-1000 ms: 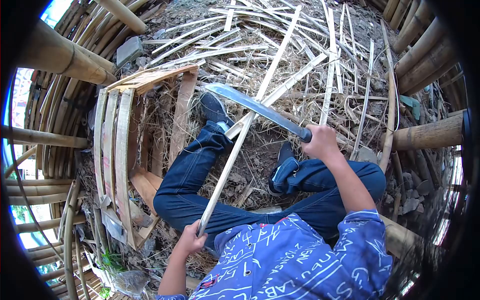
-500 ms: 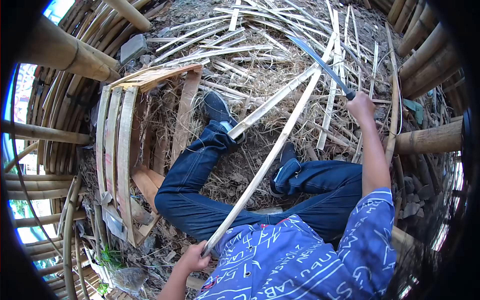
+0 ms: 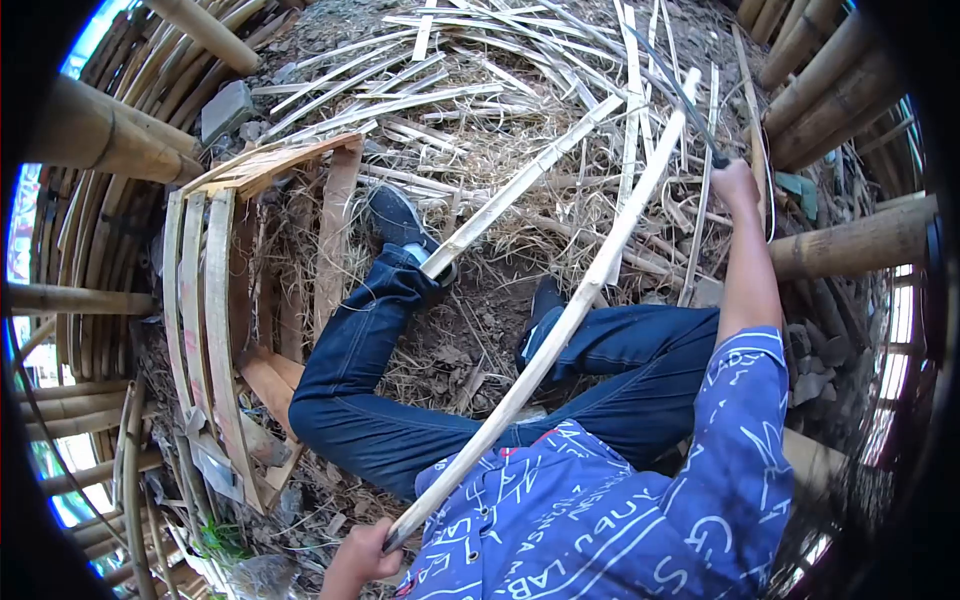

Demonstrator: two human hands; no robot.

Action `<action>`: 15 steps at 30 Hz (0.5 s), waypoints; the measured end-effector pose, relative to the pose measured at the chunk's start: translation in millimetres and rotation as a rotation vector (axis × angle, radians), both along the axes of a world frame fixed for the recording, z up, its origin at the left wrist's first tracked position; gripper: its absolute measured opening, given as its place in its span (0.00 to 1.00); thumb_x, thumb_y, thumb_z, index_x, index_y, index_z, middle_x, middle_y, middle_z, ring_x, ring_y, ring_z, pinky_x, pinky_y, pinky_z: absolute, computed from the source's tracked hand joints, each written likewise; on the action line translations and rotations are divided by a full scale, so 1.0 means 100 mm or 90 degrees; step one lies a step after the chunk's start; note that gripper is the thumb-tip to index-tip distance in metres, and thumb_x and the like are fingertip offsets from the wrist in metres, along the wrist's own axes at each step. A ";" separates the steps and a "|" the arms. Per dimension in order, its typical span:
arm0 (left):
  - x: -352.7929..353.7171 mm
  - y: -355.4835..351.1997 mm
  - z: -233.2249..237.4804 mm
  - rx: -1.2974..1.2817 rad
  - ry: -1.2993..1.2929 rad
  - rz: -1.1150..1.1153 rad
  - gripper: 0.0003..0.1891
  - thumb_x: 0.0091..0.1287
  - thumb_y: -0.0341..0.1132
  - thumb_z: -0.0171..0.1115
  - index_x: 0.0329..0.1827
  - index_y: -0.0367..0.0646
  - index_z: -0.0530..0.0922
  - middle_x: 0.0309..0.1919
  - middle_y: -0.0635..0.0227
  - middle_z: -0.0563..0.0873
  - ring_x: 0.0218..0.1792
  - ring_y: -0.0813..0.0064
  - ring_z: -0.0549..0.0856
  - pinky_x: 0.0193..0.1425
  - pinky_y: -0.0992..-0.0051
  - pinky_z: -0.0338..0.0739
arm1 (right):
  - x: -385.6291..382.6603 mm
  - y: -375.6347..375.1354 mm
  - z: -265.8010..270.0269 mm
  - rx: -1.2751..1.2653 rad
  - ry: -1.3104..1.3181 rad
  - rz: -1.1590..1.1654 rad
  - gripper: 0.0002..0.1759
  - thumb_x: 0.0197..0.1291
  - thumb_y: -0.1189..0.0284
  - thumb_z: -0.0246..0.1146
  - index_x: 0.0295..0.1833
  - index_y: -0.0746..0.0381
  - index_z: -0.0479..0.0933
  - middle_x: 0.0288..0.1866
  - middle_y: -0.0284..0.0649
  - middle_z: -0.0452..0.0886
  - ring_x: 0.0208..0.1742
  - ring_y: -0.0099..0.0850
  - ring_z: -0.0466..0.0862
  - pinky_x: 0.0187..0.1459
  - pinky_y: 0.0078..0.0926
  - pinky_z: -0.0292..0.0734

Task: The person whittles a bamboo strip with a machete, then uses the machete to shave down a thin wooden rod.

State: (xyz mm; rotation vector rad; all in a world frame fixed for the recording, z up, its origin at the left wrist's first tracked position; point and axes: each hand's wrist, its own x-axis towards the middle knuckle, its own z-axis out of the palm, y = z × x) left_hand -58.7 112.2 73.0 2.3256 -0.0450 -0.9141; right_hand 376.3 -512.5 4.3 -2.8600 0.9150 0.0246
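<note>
Far left, on the ground (image 3: 455,345): slatted wooden crate (image 3: 222,330), upright, bamboo wall (image 3: 90,230) behind it. Grey block (image 3: 226,112) just beyond the crate's far corner.

L hand (image 3: 362,560): fingers closed round near end of the long pale strip (image 3: 570,320), thumb side up the strip. Strip runs diag. from my L hand, over my lap and R leg, up to the R; far end is off the ground as far as I can tell.

Mid: channelled bamboo piece (image 3: 520,190), near end against my L shoe (image 3: 398,212), far end out toward the loose strips (image 3: 430,100) on the far side of the ground. R shoe (image 3: 545,300) just L of the held strip.

R hand (image 3: 738,188): closed round the handle of the long knife (image 3: 665,75), arm out. Blade seen approx. edge-on, overlaps far end of strip in view; contact w/ it: can't tell.

Step, my read: shaving/trimming the strip, blade at far end of a stroke. Next move calls for firm L grip, strip steady, shallow blade angle, edge kept off legs + L hand.
</note>
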 end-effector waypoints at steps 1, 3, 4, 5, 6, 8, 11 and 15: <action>-0.05 0.09 -0.13 -0.024 0.079 0.042 0.10 0.49 0.31 0.64 0.32 0.40 0.73 0.16 0.53 0.78 0.20 0.49 0.81 0.25 0.58 0.75 | -0.03 0.04 0.06 -0.023 0.000 -0.007 0.20 0.51 0.63 0.59 0.45 0.62 0.84 0.46 0.55 0.85 0.51 0.49 0.85 0.53 0.44 0.78; -0.11 0.27 -0.44 -0.054 0.167 0.123 0.11 0.47 0.31 0.63 0.31 0.40 0.72 0.16 0.52 0.78 0.21 0.48 0.81 0.26 0.55 0.76 | -0.05 0.12 0.14 -0.040 -0.003 -0.022 0.20 0.52 0.61 0.60 0.47 0.61 0.84 0.49 0.54 0.84 0.54 0.50 0.83 0.55 0.44 0.77; 0.10 0.14 -0.29 -0.057 0.165 0.121 0.11 0.47 0.31 0.63 0.31 0.40 0.72 0.16 0.52 0.78 0.21 0.48 0.81 0.26 0.55 0.76 | -0.06 0.13 0.11 -0.036 0.005 -0.031 0.21 0.52 0.61 0.60 0.47 0.60 0.84 0.50 0.54 0.84 0.55 0.50 0.83 0.56 0.45 0.76; 0.28 0.04 -0.10 0.007 0.065 0.047 0.11 0.46 0.32 0.63 0.32 0.41 0.72 0.17 0.52 0.78 0.22 0.47 0.81 0.27 0.55 0.76 | -0.07 0.03 0.03 -0.036 0.000 -0.028 0.20 0.52 0.60 0.60 0.46 0.59 0.85 0.49 0.54 0.85 0.54 0.50 0.83 0.56 0.45 0.76; 0.41 -0.03 0.04 0.070 -0.033 -0.030 0.12 0.46 0.32 0.63 0.32 0.41 0.71 0.17 0.52 0.78 0.22 0.46 0.81 0.28 0.54 0.76 | -0.14 0.03 0.05 -0.041 -0.021 -0.019 0.18 0.54 0.59 0.59 0.44 0.59 0.85 0.46 0.54 0.85 0.53 0.51 0.83 0.54 0.45 0.77; 0.39 0.12 -0.06 0.062 -0.015 -0.027 0.12 0.46 0.32 0.62 0.32 0.40 0.71 0.17 0.51 0.78 0.24 0.46 0.82 0.29 0.54 0.76 | -0.25 0.07 0.15 -0.035 -0.022 0.003 0.18 0.55 0.59 0.59 0.41 0.59 0.85 0.43 0.55 0.85 0.50 0.52 0.84 0.52 0.47 0.78; 0.28 0.42 -0.36 0.067 -0.087 -0.048 0.12 0.45 0.31 0.62 0.31 0.39 0.71 0.18 0.50 0.78 0.23 0.46 0.81 0.29 0.55 0.76 | -0.33 0.11 0.21 -0.091 -0.033 0.053 0.17 0.56 0.59 0.59 0.39 0.59 0.85 0.40 0.54 0.85 0.46 0.53 0.85 0.49 0.49 0.78; 0.29 0.50 -0.57 0.108 -0.127 -0.050 0.11 0.47 0.30 0.63 0.32 0.40 0.72 0.25 0.54 0.79 0.29 0.50 0.81 0.35 0.57 0.75 | -0.41 0.19 0.19 -0.109 -0.055 0.071 0.15 0.55 0.60 0.59 0.37 0.60 0.83 0.38 0.54 0.85 0.44 0.53 0.85 0.48 0.51 0.78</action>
